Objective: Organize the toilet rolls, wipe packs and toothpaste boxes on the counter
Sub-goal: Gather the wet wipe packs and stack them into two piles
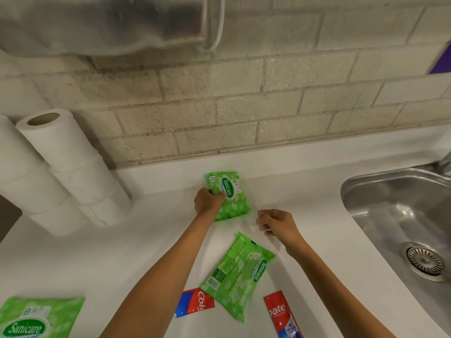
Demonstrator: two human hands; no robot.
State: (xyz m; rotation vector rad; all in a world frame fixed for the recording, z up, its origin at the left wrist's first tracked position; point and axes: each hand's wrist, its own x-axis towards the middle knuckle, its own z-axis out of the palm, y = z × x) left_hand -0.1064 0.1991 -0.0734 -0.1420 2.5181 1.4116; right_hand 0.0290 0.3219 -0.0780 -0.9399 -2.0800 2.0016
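White counter runs under a pale brick wall, with a steel sink at its right end. Far left of the sink, two stacks of toilet rolls stand by the wall. There are three Sanicare wipe packs. The left hand grips the back pack left of the sink. Two Colgate toothpaste boxes lie at the front, one partly under the middle pack. The right hand has curled fingers; I cannot tell if it pinches anything.

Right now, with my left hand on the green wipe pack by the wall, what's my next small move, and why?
Probably reach the right hand to the second green plastic wipe pack: it lies askew over a red and blue toothpaste box, while the left hand grips the first green wipe pack at the brick wall.
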